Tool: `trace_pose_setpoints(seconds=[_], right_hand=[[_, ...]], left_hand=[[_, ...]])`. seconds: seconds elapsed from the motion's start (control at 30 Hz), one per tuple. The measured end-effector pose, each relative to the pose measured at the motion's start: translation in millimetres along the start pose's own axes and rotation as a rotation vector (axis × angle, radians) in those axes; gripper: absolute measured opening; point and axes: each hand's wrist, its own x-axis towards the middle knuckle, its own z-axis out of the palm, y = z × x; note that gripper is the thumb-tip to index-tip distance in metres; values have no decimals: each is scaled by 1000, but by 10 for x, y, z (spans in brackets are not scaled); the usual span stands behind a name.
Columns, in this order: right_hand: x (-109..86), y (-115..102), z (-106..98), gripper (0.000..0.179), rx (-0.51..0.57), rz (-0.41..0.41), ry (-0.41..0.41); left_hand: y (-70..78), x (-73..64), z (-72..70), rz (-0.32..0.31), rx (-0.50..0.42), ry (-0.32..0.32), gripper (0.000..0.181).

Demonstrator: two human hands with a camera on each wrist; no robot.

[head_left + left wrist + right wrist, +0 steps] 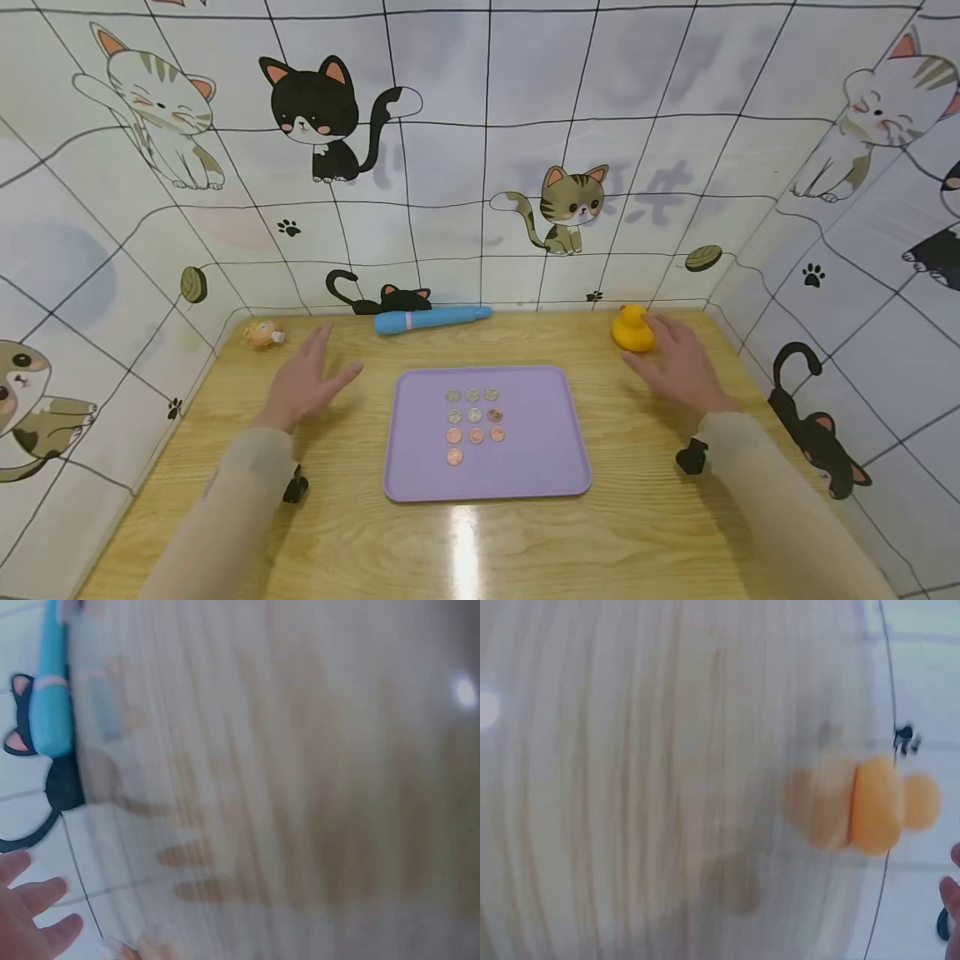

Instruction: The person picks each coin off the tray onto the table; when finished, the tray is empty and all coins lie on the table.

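A lilac tray [525,467] lies on the wooden table, with several coins [476,415] set out in rows, silver ones at the back and copper ones in front. Left of the tray my left hand [303,383] is held over the table, fingers spread and holding nothing. My right hand [678,362] is on the tray's other side, its fingers loose and apart. In the head view those fingers overlap the edge of a yellow rubber duck [632,329]; the right wrist view shows a gap between the duck [877,806] and the fingertips [951,892].
A blue pen-like stick [432,319] with a pink band lies along the table's back edge. At the back left is a small peach-coloured figurine [262,334]. Cat-printed sheeting [450,167] walls in the table [352,550] at the back and both sides.
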Motion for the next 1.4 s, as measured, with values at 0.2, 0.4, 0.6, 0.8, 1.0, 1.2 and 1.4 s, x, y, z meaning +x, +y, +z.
trace_pose_setpoints(seconds=[0.2,0.4,0.6,0.8,1.0,1.2,1.4], right_hand=[[-6,-362,31,71,93,-73,-93],[55,-801,81,59,192,-166,-241],[176,-1184,220,51,212,-276,-390],[286,-1476,351,44,220,-335,-501],[393,-1677,452,38,176,-396,-555],[470,-1825,533,30,165,-433,-594],[532,-1891,648,27,155,-434,-621]], left_hand=[[242,-172,70,15,-179,-76,94],[417,-300,188,71,-283,-171,88],[500,-379,275,73,-363,-269,82],[496,-409,331,120,-384,-310,81],[507,-454,332,124,-374,-335,82],[518,-483,333,122,-396,-348,86],[516,-510,341,136,-402,-370,86]])
